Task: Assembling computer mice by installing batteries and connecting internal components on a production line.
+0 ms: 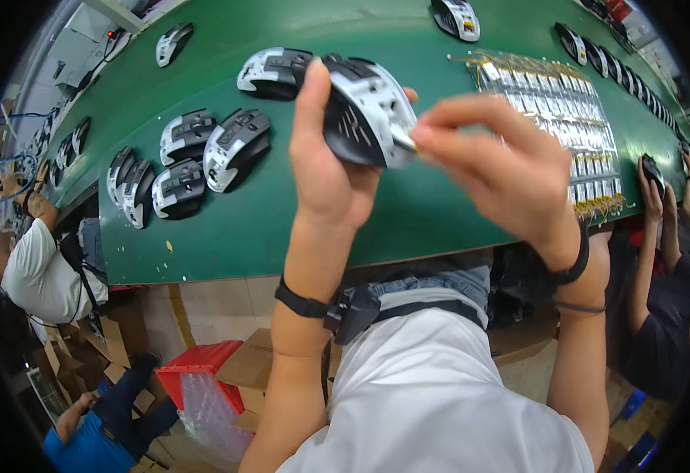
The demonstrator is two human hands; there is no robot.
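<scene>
Raised over the green table, a black and white computer mouse [364,106] rests tilted in my left hand [321,177], its thumb and fingers wrapped round the shell. My right hand [510,162] comes in from the right, thumb and forefinger pinched at the lower right side of the mouse. Between those fingertips and the white part of the shell shows a small silver battery [402,136] with a yellowish end, partly covered by the fingers. Behind the held mouse, another mouse [274,72] lies on the table.
Several mice [191,162] lie to the left on the green table [424,217]. A sheet of silver batteries with wires [554,122] lies to the right. One mouse [457,20] sits at the back. Co-workers sit on both sides; a red crate [195,366] stands below left.
</scene>
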